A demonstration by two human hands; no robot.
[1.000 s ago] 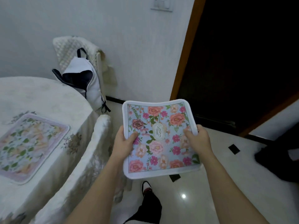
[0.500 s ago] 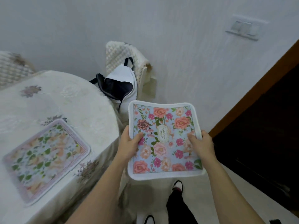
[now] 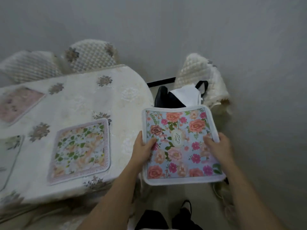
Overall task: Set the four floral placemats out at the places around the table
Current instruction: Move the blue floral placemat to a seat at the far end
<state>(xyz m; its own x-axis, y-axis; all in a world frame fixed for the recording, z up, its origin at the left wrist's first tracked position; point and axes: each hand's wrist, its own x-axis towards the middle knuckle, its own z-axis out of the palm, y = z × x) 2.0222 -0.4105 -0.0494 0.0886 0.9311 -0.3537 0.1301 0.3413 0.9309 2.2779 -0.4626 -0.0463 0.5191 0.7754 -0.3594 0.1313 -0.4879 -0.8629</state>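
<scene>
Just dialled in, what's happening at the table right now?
A person is laying out floral placemats. Both hands, left hand and right hand, hold a blue floral placemat in the air, off the table's right edge. Three mats already lie on the clothed table: a near placemat, a pink one at the far left, and another cut off at the left edge.

The table (image 3: 103,97) has bare cloth at its far right end, past the placemat (image 3: 81,150) near the edge. A chair (image 3: 204,75) with a bag (image 3: 181,95) stands just beside that end, in the way.
</scene>
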